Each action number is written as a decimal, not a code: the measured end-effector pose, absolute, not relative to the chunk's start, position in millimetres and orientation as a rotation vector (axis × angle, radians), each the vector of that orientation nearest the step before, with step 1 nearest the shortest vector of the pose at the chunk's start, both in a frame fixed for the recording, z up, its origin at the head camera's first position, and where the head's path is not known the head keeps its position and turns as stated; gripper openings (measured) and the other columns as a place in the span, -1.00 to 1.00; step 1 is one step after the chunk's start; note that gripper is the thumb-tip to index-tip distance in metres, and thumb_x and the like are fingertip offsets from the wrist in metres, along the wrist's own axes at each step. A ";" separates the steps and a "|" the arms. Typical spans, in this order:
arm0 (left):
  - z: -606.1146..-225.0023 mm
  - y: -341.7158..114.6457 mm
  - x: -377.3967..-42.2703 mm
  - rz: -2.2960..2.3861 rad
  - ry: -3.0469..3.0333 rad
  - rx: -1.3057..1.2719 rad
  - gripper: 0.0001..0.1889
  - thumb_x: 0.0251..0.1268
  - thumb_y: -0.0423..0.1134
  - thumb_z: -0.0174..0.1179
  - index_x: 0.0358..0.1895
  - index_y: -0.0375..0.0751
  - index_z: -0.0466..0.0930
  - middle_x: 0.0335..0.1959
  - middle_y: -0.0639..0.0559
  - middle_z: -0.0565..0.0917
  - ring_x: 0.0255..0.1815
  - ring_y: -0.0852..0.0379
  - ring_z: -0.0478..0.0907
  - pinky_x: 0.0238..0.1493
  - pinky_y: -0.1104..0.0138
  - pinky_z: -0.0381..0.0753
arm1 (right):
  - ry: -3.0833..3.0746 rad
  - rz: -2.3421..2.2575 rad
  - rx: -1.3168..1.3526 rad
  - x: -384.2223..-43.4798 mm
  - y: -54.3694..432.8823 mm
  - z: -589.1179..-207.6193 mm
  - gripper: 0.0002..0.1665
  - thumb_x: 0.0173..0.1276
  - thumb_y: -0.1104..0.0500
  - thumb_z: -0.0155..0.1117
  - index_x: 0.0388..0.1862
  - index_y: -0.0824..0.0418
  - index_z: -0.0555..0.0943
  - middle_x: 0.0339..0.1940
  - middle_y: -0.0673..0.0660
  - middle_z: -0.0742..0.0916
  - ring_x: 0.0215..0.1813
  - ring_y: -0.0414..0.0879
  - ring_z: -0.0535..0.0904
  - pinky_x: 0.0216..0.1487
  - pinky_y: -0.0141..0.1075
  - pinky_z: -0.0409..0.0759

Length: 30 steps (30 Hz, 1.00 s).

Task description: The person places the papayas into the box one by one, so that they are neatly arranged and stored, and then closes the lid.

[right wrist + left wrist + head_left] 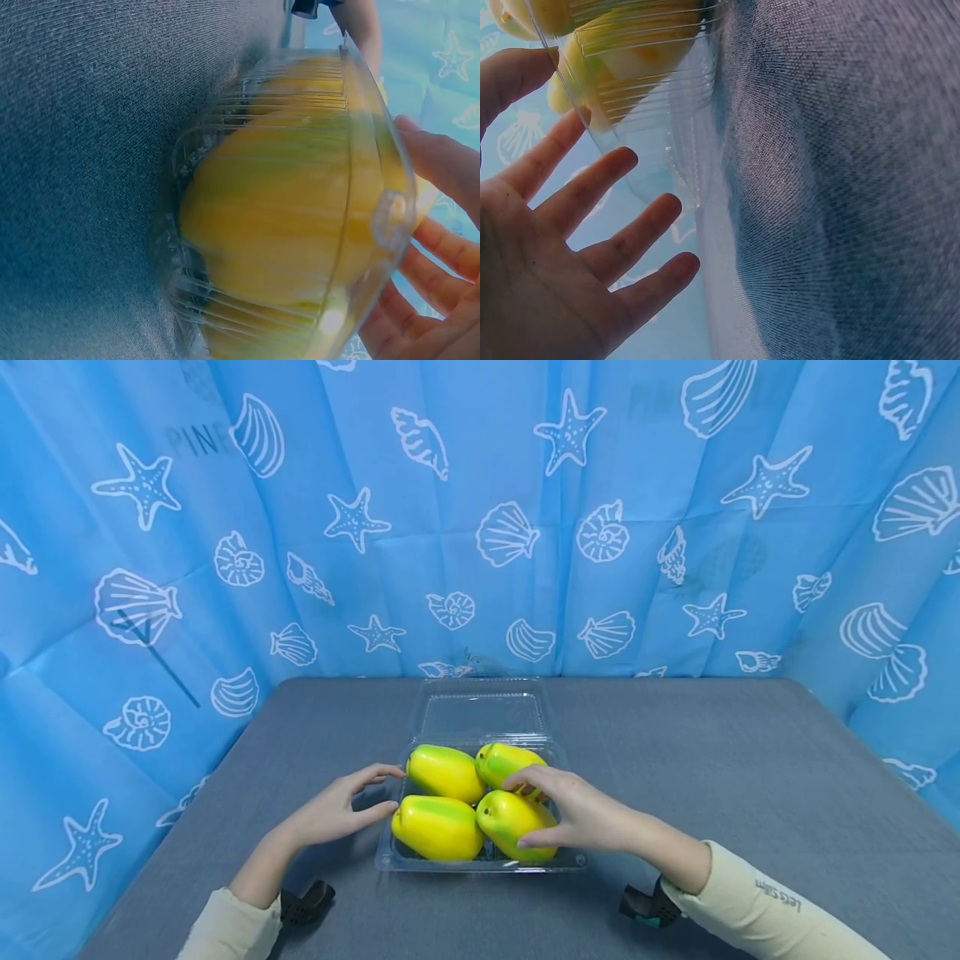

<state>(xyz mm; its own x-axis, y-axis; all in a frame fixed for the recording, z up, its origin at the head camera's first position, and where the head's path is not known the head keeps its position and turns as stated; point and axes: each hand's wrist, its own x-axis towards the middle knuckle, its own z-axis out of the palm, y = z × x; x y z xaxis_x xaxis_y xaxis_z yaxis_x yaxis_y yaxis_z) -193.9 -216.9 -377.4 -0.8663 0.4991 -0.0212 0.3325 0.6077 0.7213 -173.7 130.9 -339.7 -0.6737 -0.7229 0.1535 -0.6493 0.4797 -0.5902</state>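
Several yellow-green papayas, smooth and glossy, lie in two rows in a clear plastic clamshell box [390,860]. My right hand [577,806] arches over the front right papaya [498,818], thumb on its near side and fingers curled over its far side, by the back right papaya [498,762]. My left hand [330,810] is spread at the box's left edge, its thumb near the front left papaya [438,828] and its fingertips near the back left papaya [442,772]. In the left wrist view, straight fingers [607,180] lie beside the clear wall.
The box's transparent lid [483,714] lies folded back on the grey cloth-covered table [675,760]. A blue curtain [480,568] with white shells and starfish hangs behind the table and along both sides. Dark devices [307,902] are worn at both wrists.
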 end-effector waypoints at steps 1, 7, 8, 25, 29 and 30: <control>-377.3 -216.8 -193.8 1.106 2.614 0.684 -0.56 0.34 -0.04 0.07 0.25 0.00 0.33 0.33 -0.13 0.38 0.36 -0.29 0.25 0.23 -0.28 0.25 | 2.600 -0.962 -1.214 -173.7 130.7 -339.9 -0.37 0.10 0.07 0.42 0.13 0.17 0.44 0.08 0.08 0.60 0.01 -0.12 0.53 0.02 -0.32 0.59; -377.4 -216.7 -193.7 1.113 2.610 0.678 -0.56 0.34 -0.07 0.07 0.25 -0.01 0.33 0.33 -0.14 0.37 0.35 -0.30 0.25 0.24 -0.28 0.24 | 2.594 -0.960 -1.259 -174.1 130.0 -341.4 -0.39 0.13 0.06 0.40 0.17 0.14 0.47 0.10 0.07 0.62 0.05 -0.11 0.52 0.08 -0.22 0.58; -377.6 -216.8 -193.7 1.113 2.610 0.677 -0.56 0.34 -0.06 0.07 0.25 -0.01 0.33 0.33 -0.14 0.37 0.35 -0.30 0.25 0.23 -0.28 0.24 | 2.595 -0.957 -1.263 -174.2 129.9 -341.7 -0.39 0.13 0.05 0.39 0.17 0.14 0.47 0.11 0.07 0.62 0.06 -0.11 0.52 0.09 -0.21 0.58; -377.4 -217.3 -193.7 1.115 2.597 0.677 -0.56 0.35 -0.06 0.05 0.26 -0.01 0.32 0.34 -0.14 0.36 0.36 -0.30 0.24 0.23 -0.30 0.24 | 2.594 -0.955 -1.245 -174.9 130.5 -341.0 -0.36 0.15 0.02 0.37 0.20 0.17 0.46 0.13 0.08 0.60 0.11 -0.07 0.52 0.11 -0.20 0.57; -377.3 -217.3 -194.2 1.111 2.601 0.682 -0.57 0.35 -0.07 0.05 0.26 0.00 0.33 0.34 -0.14 0.37 0.36 -0.30 0.24 0.22 -0.30 0.24 | 2.610 -0.982 -1.261 -175.6 133.5 -338.1 -0.39 0.14 0.02 0.38 0.16 0.18 0.49 0.10 0.08 0.61 0.05 -0.09 0.53 0.05 -0.25 0.59; -377.3 -217.3 -194.4 1.110 2.602 0.683 -0.57 0.35 -0.07 0.06 0.26 0.00 0.33 0.34 -0.14 0.37 0.36 -0.30 0.24 0.23 -0.30 0.24 | 2.617 -0.988 -1.269 -176.1 134.7 -337.2 -0.41 0.15 0.02 0.38 0.15 0.18 0.50 0.10 0.08 0.61 0.03 -0.09 0.54 0.03 -0.25 0.59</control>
<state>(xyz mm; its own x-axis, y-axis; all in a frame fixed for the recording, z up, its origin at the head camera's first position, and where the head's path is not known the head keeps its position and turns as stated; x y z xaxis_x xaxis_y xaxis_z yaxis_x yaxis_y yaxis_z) -194.4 -217.3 -377.3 -0.8648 0.5013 -0.0286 0.3264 0.6045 0.7267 -176.1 134.7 -337.2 -0.6564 -0.7258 0.2059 -0.6807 0.4521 -0.5764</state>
